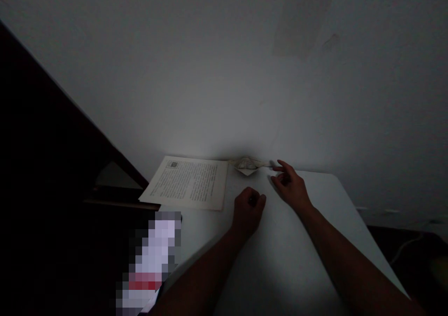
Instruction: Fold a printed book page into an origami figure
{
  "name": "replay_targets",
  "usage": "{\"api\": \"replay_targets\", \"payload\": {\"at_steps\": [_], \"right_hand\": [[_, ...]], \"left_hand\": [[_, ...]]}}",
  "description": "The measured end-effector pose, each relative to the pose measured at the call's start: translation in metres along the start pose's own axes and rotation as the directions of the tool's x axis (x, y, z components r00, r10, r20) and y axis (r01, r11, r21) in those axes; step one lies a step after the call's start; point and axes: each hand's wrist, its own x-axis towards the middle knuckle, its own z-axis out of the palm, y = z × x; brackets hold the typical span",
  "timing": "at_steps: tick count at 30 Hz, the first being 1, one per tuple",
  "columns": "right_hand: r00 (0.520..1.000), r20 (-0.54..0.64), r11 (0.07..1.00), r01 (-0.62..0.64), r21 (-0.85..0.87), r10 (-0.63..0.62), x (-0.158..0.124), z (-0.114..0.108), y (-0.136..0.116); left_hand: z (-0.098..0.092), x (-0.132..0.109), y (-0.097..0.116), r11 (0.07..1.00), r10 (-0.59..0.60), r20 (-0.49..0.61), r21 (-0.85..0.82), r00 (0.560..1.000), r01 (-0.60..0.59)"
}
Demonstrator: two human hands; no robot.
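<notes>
A folded paper shape (246, 165), pointed at both sides and opened in the middle, sits at the back of the white table (280, 241) against the wall. My left hand (248, 208) is curled closed in front of it, apart from it; whatever its fingers may hold is hidden. Just right of the paper shape, my right hand (290, 184) has its fingers apart, the fingertips near the shape's right point, with nothing seen between them. Printed sheets (189, 183) with a square code in the corner lie flat at the table's back left.
A blurred-out bright device (156, 255) lies along the table's left edge. The pale wall (217, 73) rises directly behind the table. A dark slanted edge stands at left, and a thin cable (406, 247) shows beyond the right edge.
</notes>
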Motion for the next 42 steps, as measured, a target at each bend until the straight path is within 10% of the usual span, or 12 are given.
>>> {"api": "replay_targets", "payload": {"at_steps": [8,14,20,26,42], "right_hand": [[0.996,0.085,0.999,-0.006,-0.041,0.009,-0.005,-0.003,0.004],[0.997,0.076,0.998,-0.024,-0.051,0.028,-0.006,-0.006,0.002],[0.996,0.072,0.997,-0.045,-0.06,0.049,-0.007,-0.005,0.005],[0.997,0.055,0.997,-0.049,-0.053,0.052,-0.011,-0.008,0.004],[0.996,0.041,0.997,-0.079,-0.023,0.08,-0.01,-0.011,0.002]], "left_hand": [[-0.04,0.026,0.015,0.895,0.157,-0.141,0.44,0.978,-0.08],[-0.08,0.037,0.022,0.39,0.001,-0.102,0.916,0.995,0.094],[-0.084,0.035,0.026,0.227,-0.178,-0.073,0.967,0.981,0.113],[-0.081,0.039,0.033,0.232,-0.199,-0.083,0.964,0.976,0.129],[-0.1,0.042,0.028,0.621,-0.227,-0.281,0.696,0.933,0.361]]}}
